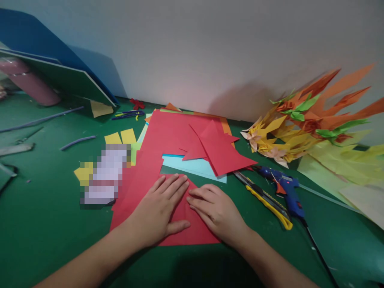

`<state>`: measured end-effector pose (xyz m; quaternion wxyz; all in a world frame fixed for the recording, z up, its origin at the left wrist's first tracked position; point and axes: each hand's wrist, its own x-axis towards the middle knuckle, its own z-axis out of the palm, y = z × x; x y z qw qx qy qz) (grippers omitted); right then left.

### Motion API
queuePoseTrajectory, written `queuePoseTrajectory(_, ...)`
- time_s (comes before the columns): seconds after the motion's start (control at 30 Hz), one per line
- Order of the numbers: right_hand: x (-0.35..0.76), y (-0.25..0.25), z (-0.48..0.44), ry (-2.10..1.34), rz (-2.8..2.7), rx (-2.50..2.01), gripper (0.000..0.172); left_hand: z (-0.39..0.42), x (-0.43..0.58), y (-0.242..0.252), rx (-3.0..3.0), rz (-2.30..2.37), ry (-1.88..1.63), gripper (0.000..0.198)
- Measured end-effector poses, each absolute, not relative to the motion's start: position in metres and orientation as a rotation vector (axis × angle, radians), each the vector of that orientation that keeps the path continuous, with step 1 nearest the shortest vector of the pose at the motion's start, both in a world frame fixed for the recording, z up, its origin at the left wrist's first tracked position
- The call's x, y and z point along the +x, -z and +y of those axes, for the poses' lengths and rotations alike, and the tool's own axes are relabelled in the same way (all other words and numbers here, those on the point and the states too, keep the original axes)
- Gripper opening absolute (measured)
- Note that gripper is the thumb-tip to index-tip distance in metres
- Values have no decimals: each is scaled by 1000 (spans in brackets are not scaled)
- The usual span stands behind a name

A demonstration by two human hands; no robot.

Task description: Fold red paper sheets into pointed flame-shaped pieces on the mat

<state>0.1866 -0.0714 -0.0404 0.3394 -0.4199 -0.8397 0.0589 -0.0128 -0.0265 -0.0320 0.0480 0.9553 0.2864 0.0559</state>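
A red sheet of paper (196, 229) lies in front of me on the green table, with a slanted edge near its right side. My left hand (163, 206) rests flat on it, fingers stretched out and thumb apart. Close by on the right, my right hand (214, 210) has its fingers bent together with the tips on the same sheet; its thumb is hidden. Beyond my hands, cut red paper pieces (226, 154) lie loosely over a larger red sheet (171, 128) and a light blue sheet (192, 166).
To the right lie a yellow box cutter (268, 202) and a blue glue gun (285, 186) with its cord. Behind them stand orange and yellow paper flowers (309, 120). Leftward are a blurred-out object (105, 174), yellow paper pieces (113, 138), purple stems (78, 142) and a pink bottle (33, 84).
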Motion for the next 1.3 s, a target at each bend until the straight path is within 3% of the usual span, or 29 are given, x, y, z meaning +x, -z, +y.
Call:
queuePoseTrajectory(0.3, 185, 40, -72, -154, -2201, -1111, 26, -26, -12, 27, 2891, 868, -105, 77)
queuePoseTrajectory(0.67, 185, 38, -73, -165, -2195, -1112, 25, -27, -12, 26, 2813, 875, -212, 66)
queuePoseTrajectory(1.3, 186, 37, -73, -172, -2240, -1139, 24, -26, -11, 23, 2837, 876, -166, 70)
